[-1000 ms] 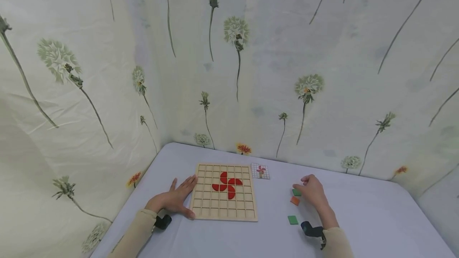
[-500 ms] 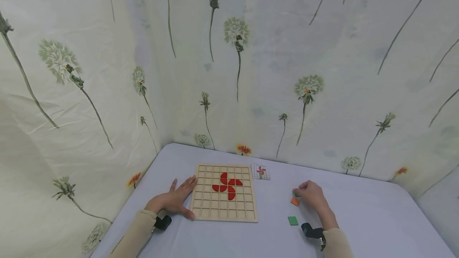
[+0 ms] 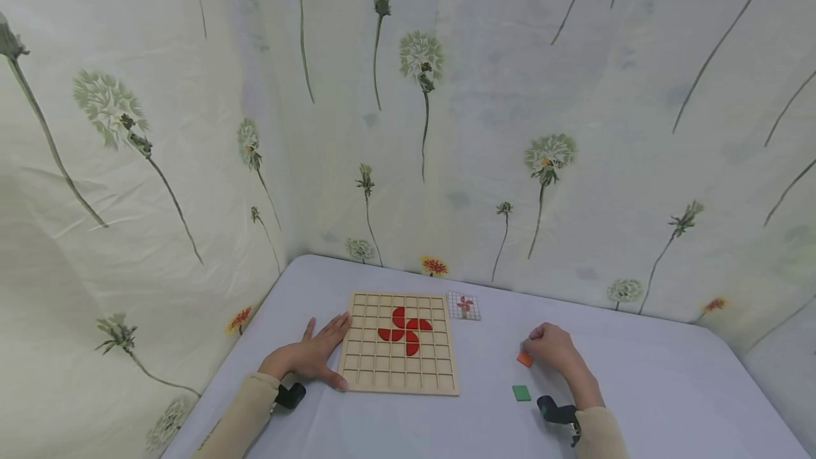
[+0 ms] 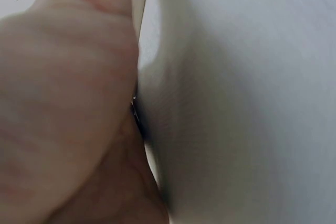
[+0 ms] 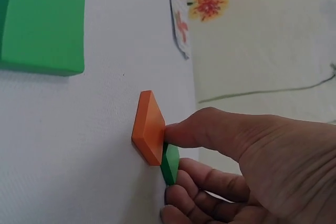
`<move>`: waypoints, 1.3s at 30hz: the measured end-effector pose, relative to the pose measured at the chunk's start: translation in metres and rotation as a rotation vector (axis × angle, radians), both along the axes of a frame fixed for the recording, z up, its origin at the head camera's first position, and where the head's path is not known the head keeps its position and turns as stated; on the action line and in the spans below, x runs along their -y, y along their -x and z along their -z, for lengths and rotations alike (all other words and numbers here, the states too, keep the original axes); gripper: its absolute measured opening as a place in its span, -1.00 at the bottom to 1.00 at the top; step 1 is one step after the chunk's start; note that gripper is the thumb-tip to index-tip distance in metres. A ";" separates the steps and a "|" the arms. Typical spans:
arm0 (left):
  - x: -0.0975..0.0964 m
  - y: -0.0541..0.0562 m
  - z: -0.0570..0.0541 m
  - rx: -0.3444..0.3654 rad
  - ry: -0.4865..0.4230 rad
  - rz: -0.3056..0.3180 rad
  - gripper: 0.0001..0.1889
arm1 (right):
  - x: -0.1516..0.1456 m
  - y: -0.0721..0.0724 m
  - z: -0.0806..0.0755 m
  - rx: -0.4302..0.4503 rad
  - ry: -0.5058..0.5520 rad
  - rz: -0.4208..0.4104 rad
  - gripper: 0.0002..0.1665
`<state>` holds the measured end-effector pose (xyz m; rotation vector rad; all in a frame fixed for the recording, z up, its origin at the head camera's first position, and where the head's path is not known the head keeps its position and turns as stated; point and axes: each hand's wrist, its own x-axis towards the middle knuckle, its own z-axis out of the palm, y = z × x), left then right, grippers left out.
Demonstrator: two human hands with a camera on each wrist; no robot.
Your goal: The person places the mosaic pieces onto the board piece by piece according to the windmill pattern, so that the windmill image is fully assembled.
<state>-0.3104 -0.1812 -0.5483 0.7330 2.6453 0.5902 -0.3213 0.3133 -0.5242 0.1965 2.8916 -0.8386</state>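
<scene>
My left hand (image 3: 312, 358) lies spread against the left edge of a wooden grid board (image 3: 366, 360), its fingertips and thumb touching the rim. Red petal-shaped pieces (image 3: 411, 343) form a pinwheel on the board. Over on the right, my right hand (image 3: 556, 347) pinches a green tile (image 5: 170, 163) between thumb and fingers; the head view hides that tile behind the hand. Right beside it is an orange tile (image 5: 149, 129), close to the thumb tip. Another green square tile (image 3: 521, 393) lies nearer the person. Only palm and wrist fill the left wrist view.
A small printed card (image 3: 463, 306) with a pinwheel picture lies at the board's upper right corner. Everything sits on a white-covered table (image 3: 484, 416). A flower-printed curtain (image 3: 472, 126) rises behind and to the left.
My right hand has come slightly down and closed its fingers over the far green tile, which has gone out of sight in the head view. The left hand stays put.
</scene>
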 end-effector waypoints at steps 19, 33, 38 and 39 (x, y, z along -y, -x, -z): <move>0.001 0.003 0.002 0.002 0.016 -0.007 0.37 | 0.043 0.003 -0.010 -0.144 0.052 -0.102 -0.71; 0.001 0.002 0.004 0.005 0.023 -0.010 0.37 | 0.145 -0.005 -0.011 -0.176 0.146 -0.302 -0.77; 0.001 0.003 0.004 0.005 0.028 -0.014 0.37 | 0.174 -0.005 -0.010 -0.209 0.188 -0.402 -0.76; 0.001 0.004 0.004 0.007 0.031 -0.016 0.37 | 0.179 -0.005 -0.010 -0.217 0.186 -0.423 -0.75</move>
